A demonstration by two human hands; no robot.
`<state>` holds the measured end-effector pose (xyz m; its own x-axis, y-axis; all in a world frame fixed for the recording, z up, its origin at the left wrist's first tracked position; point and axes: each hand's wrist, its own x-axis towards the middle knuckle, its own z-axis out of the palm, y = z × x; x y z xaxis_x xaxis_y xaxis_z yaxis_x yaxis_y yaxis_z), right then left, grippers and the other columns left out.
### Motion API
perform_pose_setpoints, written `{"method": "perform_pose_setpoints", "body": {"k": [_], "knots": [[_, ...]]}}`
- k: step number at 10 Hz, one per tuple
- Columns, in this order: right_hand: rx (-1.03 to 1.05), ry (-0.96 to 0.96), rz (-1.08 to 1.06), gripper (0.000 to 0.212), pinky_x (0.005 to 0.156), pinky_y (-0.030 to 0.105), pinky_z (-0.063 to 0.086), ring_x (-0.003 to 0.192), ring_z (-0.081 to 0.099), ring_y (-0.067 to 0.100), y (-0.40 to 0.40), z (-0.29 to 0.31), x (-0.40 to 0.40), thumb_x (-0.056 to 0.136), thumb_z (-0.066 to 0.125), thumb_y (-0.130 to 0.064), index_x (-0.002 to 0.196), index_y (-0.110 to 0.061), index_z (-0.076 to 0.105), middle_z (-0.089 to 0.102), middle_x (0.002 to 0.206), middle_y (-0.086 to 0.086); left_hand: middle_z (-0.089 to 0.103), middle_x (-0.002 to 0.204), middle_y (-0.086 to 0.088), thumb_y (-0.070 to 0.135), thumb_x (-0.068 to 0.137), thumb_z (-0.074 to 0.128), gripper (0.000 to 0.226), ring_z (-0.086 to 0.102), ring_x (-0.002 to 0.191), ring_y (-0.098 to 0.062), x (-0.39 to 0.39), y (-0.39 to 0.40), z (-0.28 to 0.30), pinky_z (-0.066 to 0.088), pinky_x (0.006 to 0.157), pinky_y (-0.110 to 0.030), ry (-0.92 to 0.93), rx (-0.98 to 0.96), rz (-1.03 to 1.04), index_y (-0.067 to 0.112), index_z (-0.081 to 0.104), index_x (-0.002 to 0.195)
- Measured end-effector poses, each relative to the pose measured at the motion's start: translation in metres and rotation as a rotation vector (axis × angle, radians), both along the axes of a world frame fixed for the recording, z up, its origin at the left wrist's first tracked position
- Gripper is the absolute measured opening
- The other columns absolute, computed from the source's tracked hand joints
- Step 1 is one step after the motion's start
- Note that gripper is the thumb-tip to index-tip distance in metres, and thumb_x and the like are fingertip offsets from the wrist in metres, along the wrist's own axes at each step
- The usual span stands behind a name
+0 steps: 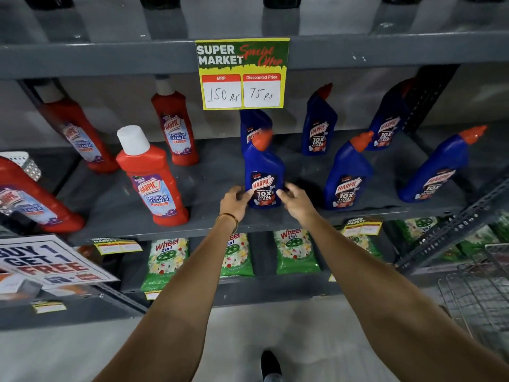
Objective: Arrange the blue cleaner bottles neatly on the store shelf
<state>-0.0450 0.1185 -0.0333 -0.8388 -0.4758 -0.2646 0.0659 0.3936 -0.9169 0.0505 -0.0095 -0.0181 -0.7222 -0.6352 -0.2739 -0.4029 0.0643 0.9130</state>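
Several blue cleaner bottles with red-orange caps stand on the grey middle shelf (209, 188). The front centre blue bottle (263, 166) is upright between my hands. My left hand (236, 202) grips its lower left side, thumb on the label. My right hand (297, 201) is at its lower right side, fingers spread and slightly blurred, a fingertip at the bottle's edge. Another blue bottle (254, 124) stands right behind it. Further blue bottles stand at the back middle (317, 125), back right (388, 119), front mid-right (347, 175) and front right (436, 169).
Red bathroom-cleaner bottles (154, 180) fill the shelf's left half. A yellow price sign (242, 75) hangs from the shelf above. Green detergent packs (168, 260) lie on the lower shelf. A "Buy 1 Get 1 Free" sign (46, 260) sits lower left; a wire basket (479, 293) lower right.
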Motion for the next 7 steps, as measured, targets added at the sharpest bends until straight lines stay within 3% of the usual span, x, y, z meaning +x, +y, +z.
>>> {"method": "perform_pose_setpoints", "body": {"k": [2,5,7], "knots": [[0.039,0.017,0.005,0.053,0.103,0.05,0.045,0.122,0.053,0.029,0.011,-0.009,0.007,0.087,0.054,-0.034,0.135,-0.015,0.041,0.052,0.136,0.016,0.062,0.122,-0.018,0.027,0.088,0.059,0.04,0.061,0.11,-0.033,0.014,0.008,0.0,0.05,0.098,-0.046,0.005,-0.004,-0.003,0.004,0.052,0.12],[0.036,0.039,0.032,0.036,0.101,0.05,0.046,0.116,0.056,0.029,0.016,0.008,0.023,0.091,0.051,-0.024,0.125,-0.012,0.05,0.059,0.127,0.015,0.062,0.123,-0.019,0.027,0.089,0.058,0.04,0.062,0.109,-0.031,0.022,0.016,0.005,0.05,0.098,-0.045,-0.014,-0.049,-0.023,0.004,0.053,0.121],[0.177,0.194,0.053,0.047,0.099,0.038,0.043,0.124,0.05,0.03,0.025,0.022,0.036,0.092,0.048,-0.025,0.136,-0.01,0.039,0.052,0.136,0.014,0.055,0.132,-0.02,0.031,0.092,0.052,0.049,0.052,0.121,-0.036,0.029,0.024,0.017,0.045,0.099,-0.042,-0.109,-0.275,0.012,0.003,0.043,0.131]]}}
